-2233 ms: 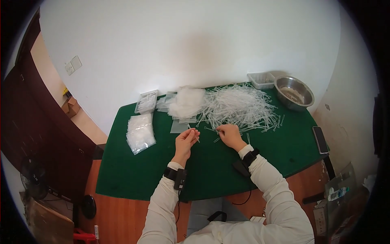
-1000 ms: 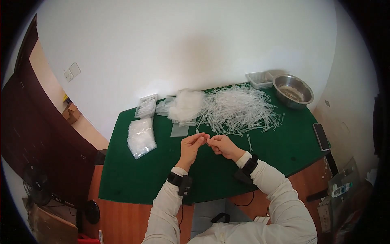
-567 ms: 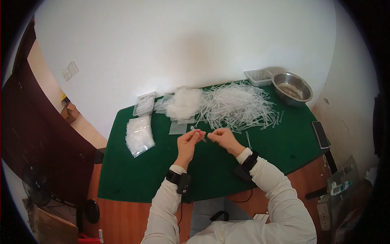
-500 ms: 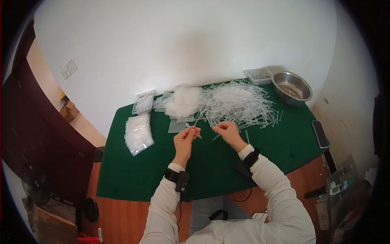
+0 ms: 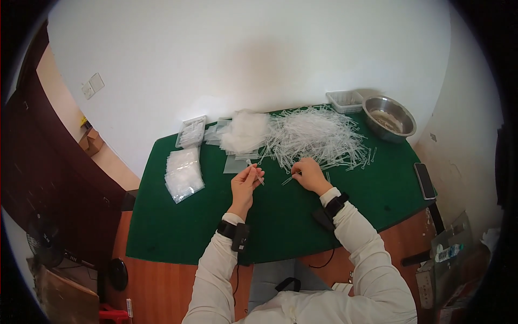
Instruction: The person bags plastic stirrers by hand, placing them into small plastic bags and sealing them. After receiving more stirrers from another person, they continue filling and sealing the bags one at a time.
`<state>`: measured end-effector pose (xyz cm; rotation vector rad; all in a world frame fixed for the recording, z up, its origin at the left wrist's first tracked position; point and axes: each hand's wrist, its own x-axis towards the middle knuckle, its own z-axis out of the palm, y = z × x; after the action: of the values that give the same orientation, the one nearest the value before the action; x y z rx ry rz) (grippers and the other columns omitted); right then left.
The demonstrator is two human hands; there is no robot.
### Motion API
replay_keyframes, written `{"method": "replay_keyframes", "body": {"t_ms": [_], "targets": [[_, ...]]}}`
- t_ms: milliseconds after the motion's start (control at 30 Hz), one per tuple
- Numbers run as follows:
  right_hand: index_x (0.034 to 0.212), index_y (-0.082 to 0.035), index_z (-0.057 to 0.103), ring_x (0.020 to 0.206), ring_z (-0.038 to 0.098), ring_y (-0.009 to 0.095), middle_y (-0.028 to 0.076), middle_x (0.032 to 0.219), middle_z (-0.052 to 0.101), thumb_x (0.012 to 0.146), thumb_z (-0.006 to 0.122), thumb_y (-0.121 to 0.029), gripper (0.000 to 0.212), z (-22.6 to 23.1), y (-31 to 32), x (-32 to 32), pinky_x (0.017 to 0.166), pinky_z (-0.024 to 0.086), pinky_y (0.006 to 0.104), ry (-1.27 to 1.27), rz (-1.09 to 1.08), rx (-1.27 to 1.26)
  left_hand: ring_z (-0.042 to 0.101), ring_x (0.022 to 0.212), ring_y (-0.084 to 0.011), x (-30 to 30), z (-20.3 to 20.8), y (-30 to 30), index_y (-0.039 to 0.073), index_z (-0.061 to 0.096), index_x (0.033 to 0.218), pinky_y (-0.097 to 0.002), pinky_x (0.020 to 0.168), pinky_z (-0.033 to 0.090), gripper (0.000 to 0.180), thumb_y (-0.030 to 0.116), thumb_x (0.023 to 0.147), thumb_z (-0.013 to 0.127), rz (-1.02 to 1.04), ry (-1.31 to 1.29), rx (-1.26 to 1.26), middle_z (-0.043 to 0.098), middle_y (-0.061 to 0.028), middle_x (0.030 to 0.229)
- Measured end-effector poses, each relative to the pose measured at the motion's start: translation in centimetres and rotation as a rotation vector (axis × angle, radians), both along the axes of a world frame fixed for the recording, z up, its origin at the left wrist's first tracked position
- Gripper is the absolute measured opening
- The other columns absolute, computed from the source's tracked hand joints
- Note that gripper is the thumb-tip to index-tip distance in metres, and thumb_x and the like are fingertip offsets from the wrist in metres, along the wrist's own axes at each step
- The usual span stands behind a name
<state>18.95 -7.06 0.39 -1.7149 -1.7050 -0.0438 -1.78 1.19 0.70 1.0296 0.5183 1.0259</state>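
Note:
My left hand point(image 5: 246, 186) is closed around a few thin clear plastic sticks point(image 5: 261, 181), which poke out above and below the fingers. To its right, my right hand point(image 5: 309, 175) bends down at the near edge of a large pile of clear plastic sticks point(image 5: 324, 137), many with a small ring at one end. Its fingertips are pressed together beside a pair of loose sticks point(image 5: 286, 182) lying on the green cloth; whatever they pinch is too small to make out. Behind my left hand lies a heap of translucent small bags point(image 5: 245, 132).
Flat clear bags point(image 5: 184, 175) lie overlapped at the left, below a white tray of sticks point(image 5: 192, 132). At the back right stand a clear plastic basket point(image 5: 345, 101) and a steel bowl point(image 5: 389, 119). A phone point(image 5: 424, 181) lies near the green table's point(image 5: 178, 237) right edge.
My right hand has shifted slightly right and its fingers have come down by the pile's edge. My left hand has turned a little, so its sticks stand more upright.

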Motion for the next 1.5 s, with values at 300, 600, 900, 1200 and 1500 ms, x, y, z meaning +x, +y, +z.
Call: {"method": "replay_keyframes", "body": {"t_ms": [300, 600, 900, 1200, 1500], "targets": [[0.070, -0.009, 0.058, 0.076, 0.049, 0.028, 0.007, 0.071, 0.052, 0.065, 0.064, -0.010, 0.008, -0.1, 0.1, -0.3, 0.068, 0.040, 0.0370, -0.069, 0.012, -0.051, 0.060, 0.083, -0.0163, 0.0, 0.5, -0.6, 0.001, 0.055, 0.105, -0.0298, 0.073, 0.049, 0.026, 0.018, 0.085, 0.055, -0.173, 0.130, -0.010, 0.060, -0.0059, 0.091], [0.086, -0.004, 0.052, 0.068, 0.053, 0.022, 0.007, 0.072, 0.052, 0.073, 0.056, -0.003, 0.013, 1.2, 0.0, -1.6, 0.061, 0.042, 0.0318, 0.289, 0.119, 0.137, 0.060, 0.085, -0.0174, 0.0, 0.2, -0.3, 0.000, 0.055, 0.102, -0.0297, 0.075, 0.049, 0.024, 0.016, 0.085, 0.054, -0.163, 0.119, -0.016, 0.060, -0.0070, 0.091], [0.101, -0.003, 0.041, 0.063, 0.056, 0.012, 0.005, 0.072, 0.054, 0.079, 0.050, -0.002, 0.024, 1.7, -0.3, -3.3, 0.055, 0.046, 0.0241, 1.079, 0.307, 0.085, 0.060, 0.086, -0.0182, 0.3, -0.2, -0.2, -0.001, 0.055, 0.100, -0.0286, 0.075, 0.049, 0.020, 0.013, 0.085, 0.054, -0.178, 0.109, 0.032, 0.060, -0.0085, 0.091], [0.089, -0.005, 0.048, 0.065, 0.059, 0.014, 0.006, 0.072, 0.056, 0.082, 0.051, -0.006, 0.008, 1.3, -0.3, -4.2, 0.061, 0.050, 0.0276, 1.640, 0.411, 0.034, 0.059, 0.085, -0.0166, 0.3, 0.3, -0.8, -0.002, 0.057, 0.097, -0.0262, 0.073, 0.048, 0.019, 0.012, 0.084, 0.055, -0.220, 0.126, 0.126, 0.061, -0.0093, 0.092], [0.084, -0.006, 0.053, 0.065, 0.059, 0.015, 0.005, 0.074, 0.059, 0.082, 0.056, -0.012, 0.007, 1.2, -0.5, -5.1, 0.062, 0.051, 0.0282, 1.830, 0.371, -0.078, 0.059, 0.084, -0.0160, 0.5, 0.8, -1.5, -0.003, 0.059, 0.096, -0.0260, 0.075, 0.047, 0.019, 0.011, 0.084, 0.054, -0.193, 0.055, 0.229, 0.061, -0.0096, 0.092]]}}
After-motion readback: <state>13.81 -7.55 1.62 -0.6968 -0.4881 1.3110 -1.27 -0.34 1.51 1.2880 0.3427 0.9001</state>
